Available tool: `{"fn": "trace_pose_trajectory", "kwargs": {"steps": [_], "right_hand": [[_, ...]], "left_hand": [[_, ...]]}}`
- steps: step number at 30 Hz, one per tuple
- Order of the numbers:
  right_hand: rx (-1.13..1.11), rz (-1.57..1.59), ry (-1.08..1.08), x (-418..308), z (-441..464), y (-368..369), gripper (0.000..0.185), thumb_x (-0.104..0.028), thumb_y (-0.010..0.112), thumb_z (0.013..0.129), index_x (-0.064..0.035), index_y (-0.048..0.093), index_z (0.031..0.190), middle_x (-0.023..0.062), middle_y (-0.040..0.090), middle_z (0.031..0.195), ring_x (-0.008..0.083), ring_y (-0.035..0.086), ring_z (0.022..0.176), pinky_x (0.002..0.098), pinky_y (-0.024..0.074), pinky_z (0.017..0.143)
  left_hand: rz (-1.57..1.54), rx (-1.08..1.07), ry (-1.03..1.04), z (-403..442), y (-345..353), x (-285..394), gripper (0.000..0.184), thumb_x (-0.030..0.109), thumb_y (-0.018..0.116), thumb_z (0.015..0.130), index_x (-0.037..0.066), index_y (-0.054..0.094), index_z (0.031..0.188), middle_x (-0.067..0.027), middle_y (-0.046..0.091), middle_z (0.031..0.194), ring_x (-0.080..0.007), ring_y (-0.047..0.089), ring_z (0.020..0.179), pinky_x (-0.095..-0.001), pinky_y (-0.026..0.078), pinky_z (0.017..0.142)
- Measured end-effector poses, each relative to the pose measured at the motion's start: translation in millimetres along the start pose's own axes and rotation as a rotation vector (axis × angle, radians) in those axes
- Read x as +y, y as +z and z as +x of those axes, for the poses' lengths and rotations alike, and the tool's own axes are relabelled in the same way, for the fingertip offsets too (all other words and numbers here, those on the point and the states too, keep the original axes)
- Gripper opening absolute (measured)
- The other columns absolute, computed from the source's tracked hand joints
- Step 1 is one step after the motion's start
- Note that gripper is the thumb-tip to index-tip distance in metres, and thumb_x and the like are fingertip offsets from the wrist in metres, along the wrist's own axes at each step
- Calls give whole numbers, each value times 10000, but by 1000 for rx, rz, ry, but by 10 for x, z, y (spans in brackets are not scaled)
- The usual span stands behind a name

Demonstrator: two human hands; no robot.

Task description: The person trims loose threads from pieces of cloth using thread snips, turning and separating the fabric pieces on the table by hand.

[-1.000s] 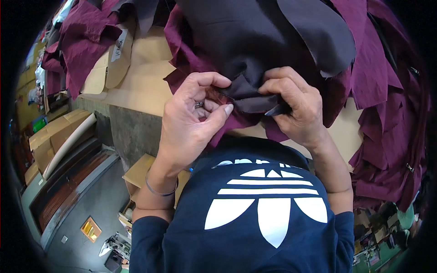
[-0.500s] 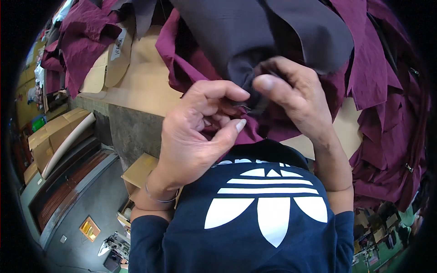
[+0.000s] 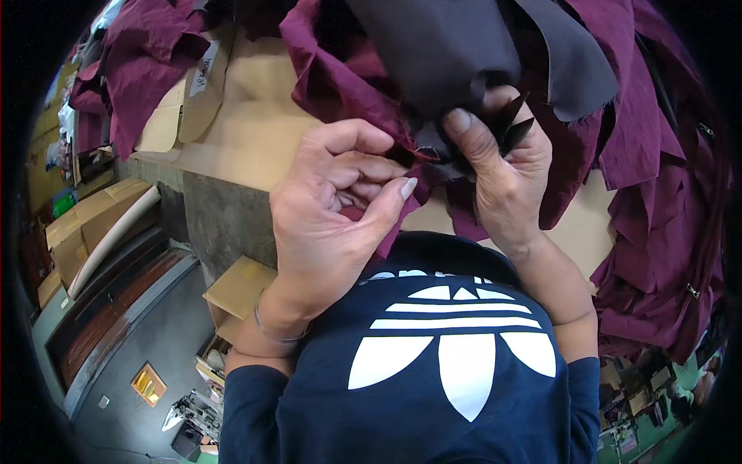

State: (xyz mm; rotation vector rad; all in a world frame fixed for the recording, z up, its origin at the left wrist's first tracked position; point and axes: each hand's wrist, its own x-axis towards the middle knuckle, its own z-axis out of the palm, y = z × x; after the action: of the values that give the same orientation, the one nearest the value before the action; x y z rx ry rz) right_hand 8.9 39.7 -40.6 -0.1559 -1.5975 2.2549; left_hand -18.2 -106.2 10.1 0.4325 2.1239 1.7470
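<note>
My left hand [image 3: 328, 197] is curled round part of the maroon cloth [image 3: 352, 93], which shows past its fingers and hangs below the thumb. Thumb and index finger stand a little apart. A frayed edge with loose threads [image 3: 425, 155] lies between the two hands. My right hand [image 3: 502, 174] pinches the dark grey cloth [image 3: 440, 58], its thumb on top. Black pointed tips [image 3: 516, 127] stick out behind that thumb; whether they are cloth or a tool I cannot tell. The far fingers of the right hand are partly hidden.
Cardboard pattern pieces [image 3: 182, 108], one with a written label, lie on the tan table [image 3: 251, 116] at left. Maroon cloth pieces [image 3: 657, 232] hang in a heap at right. Cardboard boxes [image 3: 100, 224] stand lower left, and a sewing machine [image 3: 189, 417] is farther down.
The dark grey cloth has shifted right and turned. My right hand has rotated, its thumb now pointing up on the cloth. The frayed edge has come into view between my hands.
</note>
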Motion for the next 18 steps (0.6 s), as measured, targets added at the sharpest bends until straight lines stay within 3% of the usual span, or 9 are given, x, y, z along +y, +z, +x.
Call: {"fn": "trace_pose_trajectory", "kwargs": {"steps": [2,5,8,12,15,18], "right_hand": [[7,76,84,-36,-9,12,123,-123,622,823,-20,558,848,-2,571,760,39,511,700,171,427,628],[14,139,124,-28,-5,11,125,-127,627,818,-24,562,845,-4,573,761,40,512,690,171,427,626],[-2,126,102,-11,3,3,122,-127,627,818,-26,558,832,-9,571,759,41,509,683,169,425,618],[5,74,64,18,-3,19,132,-125,635,810,-26,549,815,-10,563,723,44,502,653,170,424,597],[1,-179,7,10,-28,15,140,-122,643,801,-26,541,803,10,559,681,62,514,606,180,420,555],[-11,-316,-164,49,-20,17,149,-123,650,792,-27,537,799,37,558,649,88,528,561,196,415,514]], "left_hand": [[31,45,62,1,40,-64,282,-105,621,726,-31,485,962,-72,576,776,-58,561,637,-163,453,558],[36,56,-56,16,78,-11,161,-69,640,729,-25,523,831,-39,572,723,-45,537,600,-154,436,533],[-106,-164,-356,7,-32,37,129,-33,653,731,-15,527,754,-44,567,738,-42,518,587,-151,415,516],[-109,-147,-172,-7,-81,17,187,-28,658,722,19,485,670,-79,575,780,-56,516,677,-177,421,610],[-342,-136,-330,0,-89,136,197,-45,643,725,31,468,676,-82,576,781,-60,514,709,-184,421,654],[-528,-158,-392,-15,-145,47,197,-67,618,728,22,463,810,-84,580,841,-61,530,736,-181,431,681]]}}
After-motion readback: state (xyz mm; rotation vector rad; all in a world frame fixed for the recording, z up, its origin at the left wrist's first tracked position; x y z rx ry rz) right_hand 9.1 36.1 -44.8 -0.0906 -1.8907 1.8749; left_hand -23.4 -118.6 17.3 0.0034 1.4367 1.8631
